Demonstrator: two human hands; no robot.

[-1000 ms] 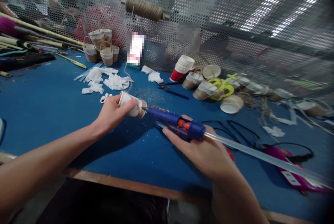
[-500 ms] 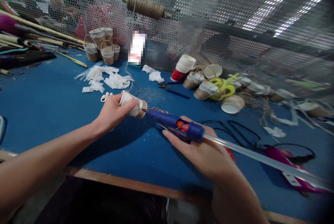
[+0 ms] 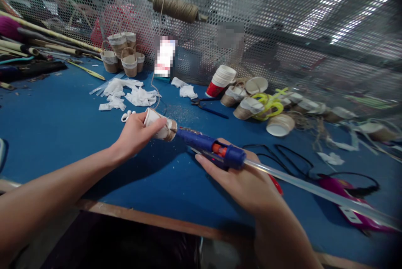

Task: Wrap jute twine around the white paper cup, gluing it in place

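My left hand (image 3: 135,133) grips a small white paper cup (image 3: 158,125) on its side, partly wrapped with brown twine near its base. My right hand (image 3: 245,183) holds a blue glue gun (image 3: 212,149) with an orange part and a clear glue stick (image 3: 314,191) trailing out the back. The gun's nozzle touches the twine-wrapped end of the cup. Both hands hover just above the blue table (image 3: 63,122).
White lace scraps (image 3: 132,95), finished twine baskets (image 3: 122,57), a stack of red-and-white cups (image 3: 220,80), more wrapped cups (image 3: 248,108), yellow scissors (image 3: 266,106), blue pliers (image 3: 207,108), black cable (image 3: 282,156), a magenta tool (image 3: 348,202). A twine spool (image 3: 176,8) hangs on the mesh wall.
Hardly anything has changed; the glue gun and cup stay pressed together, with only a slight shift of the view.
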